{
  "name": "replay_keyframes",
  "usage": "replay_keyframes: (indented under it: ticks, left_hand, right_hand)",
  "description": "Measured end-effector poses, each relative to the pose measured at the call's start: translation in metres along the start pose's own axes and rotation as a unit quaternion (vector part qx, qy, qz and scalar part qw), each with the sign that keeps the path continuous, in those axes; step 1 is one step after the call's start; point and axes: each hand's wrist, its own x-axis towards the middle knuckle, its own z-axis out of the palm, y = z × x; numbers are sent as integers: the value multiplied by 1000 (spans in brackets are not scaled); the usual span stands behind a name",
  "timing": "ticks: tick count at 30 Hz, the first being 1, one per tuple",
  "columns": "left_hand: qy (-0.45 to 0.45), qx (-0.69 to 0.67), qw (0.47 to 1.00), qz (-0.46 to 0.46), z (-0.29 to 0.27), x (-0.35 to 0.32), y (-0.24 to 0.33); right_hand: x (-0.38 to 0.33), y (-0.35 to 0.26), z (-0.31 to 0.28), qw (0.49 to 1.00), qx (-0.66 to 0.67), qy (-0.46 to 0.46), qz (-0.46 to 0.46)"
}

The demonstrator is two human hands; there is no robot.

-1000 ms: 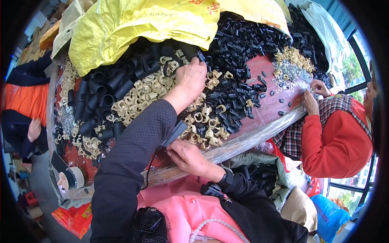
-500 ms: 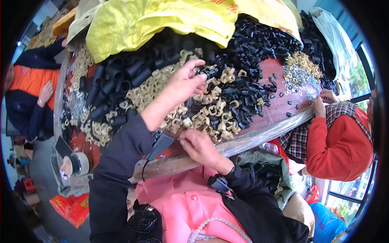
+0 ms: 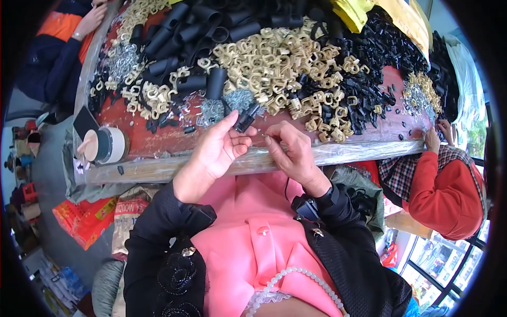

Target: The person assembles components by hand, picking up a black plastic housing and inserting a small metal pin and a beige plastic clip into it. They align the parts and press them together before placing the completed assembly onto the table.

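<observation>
Above the table's front edge, my left hand (image 3: pixel 217 150) turns palm up and holds a small black plastic part (image 3: pixel 246 119) between thumb and fingers. Just to its right, my right hand (image 3: pixel 293 152) is closed in a pinch; a tiny bit shows at its fingertips, too small to name. The two hands are close together but apart. Beyond them spreads a heap of beige ring-shaped plastic clips (image 3: pixel 280 58). A pile of small grey metal pieces (image 3: pixel 238 99) lies right behind the part in my left hand.
Black plastic tubes (image 3: pixel 193 31) lie at the back left, and small black parts (image 3: pixel 364 84) at the back right. A tape roll (image 3: pixel 113 145) stands at the left corner of the red table (image 3: pixel 153 138). Co-workers' hands show at the far left (image 3: pixel 91 21) and right (image 3: pixel 433 139).
My left hand has drawn back from the heap towards me with a black plastic part in it. My right hand has come up beside it. The view has tilted down.
</observation>
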Motion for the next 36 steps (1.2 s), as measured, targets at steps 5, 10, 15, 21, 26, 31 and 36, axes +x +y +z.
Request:
replay_keyframes:
  ticks: [5,10,15,21,26,31,36]
  left_hand:
    - [13,-7,1000,-10,-9,-15,-12]
    - [15,20,999,25,-17,-22,-16]
    - [25,116,992,53,-23,-28,-16]
    - [4,225,972,66,-22,-31,-15]
    - [-30,241,969,37,-17,-36,-17]
    - [-32,171,985,5,-17,-27,-20]
    - [-26,74,997,-11,-16,-19,-20]
  right_hand:
    - [7,-10,13,997,-44,-49,-40]
    - [11,-14,23,985,-122,-82,-85]
    - [14,-17,28,974,-151,-127,-110]
    - [14,-19,26,972,-143,-156,-107]
    - [7,-23,23,977,-134,-158,-58]
    - [2,-13,19,990,-71,-116,-29]
    - [-2,-2,3,997,-29,-65,25]
